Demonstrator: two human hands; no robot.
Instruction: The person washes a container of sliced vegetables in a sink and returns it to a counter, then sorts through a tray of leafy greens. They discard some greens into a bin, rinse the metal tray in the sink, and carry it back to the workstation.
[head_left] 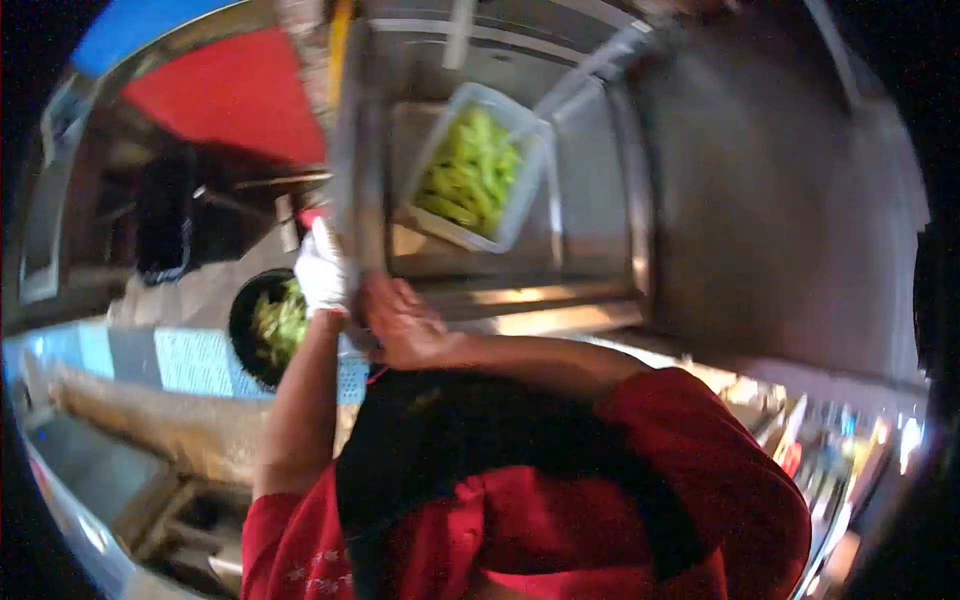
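Observation:
My left hand, in a white glove, is above the floor just left of the sink edge. Its fingers look closed, and a small red thing shows at their tips, too blurred to name. My bare right hand lies at the near left corner of the metal sink, fingers stretched out, with nothing visible in it. In the sink stands a translucent plastic tub of long green vegetables, perhaps peppers. Below my left hand, a black bucket contains pale green scraps.
A metal countertop extends to the right of the sink. Farther left are a red panel and a dark crate-like object. Blue and white patterned matting runs beside the bucket. Cluttered goods stand at lower right.

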